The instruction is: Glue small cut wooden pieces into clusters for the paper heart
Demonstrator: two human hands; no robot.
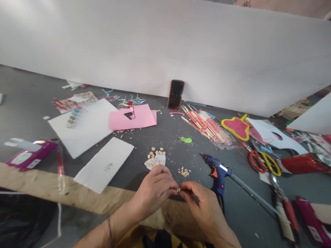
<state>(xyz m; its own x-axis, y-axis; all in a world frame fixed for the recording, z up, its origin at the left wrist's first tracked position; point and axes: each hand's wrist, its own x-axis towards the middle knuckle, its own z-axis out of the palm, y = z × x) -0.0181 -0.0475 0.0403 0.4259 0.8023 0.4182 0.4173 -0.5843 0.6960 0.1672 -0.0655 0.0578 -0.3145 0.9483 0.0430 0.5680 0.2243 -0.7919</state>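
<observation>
Dark surface (165, 137); we see left hand (156, 187) and right hand (204, 203) fingers pinching one small beige piece (178, 189).

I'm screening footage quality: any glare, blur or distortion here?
Head view: bright patch on the white board, upper left; red can near the right edge looks soft, stretched; tiny piece between left hand and right hand lacks crisp detail.

pretty dim indoor shot overall, brightest glare up in the top left of the white board (144, 44), kinda soft focus all over, wide-lens bending toward the edges, bottom left corner nearly black, faint shadows on the dark tabletop (165, 137)
</observation>
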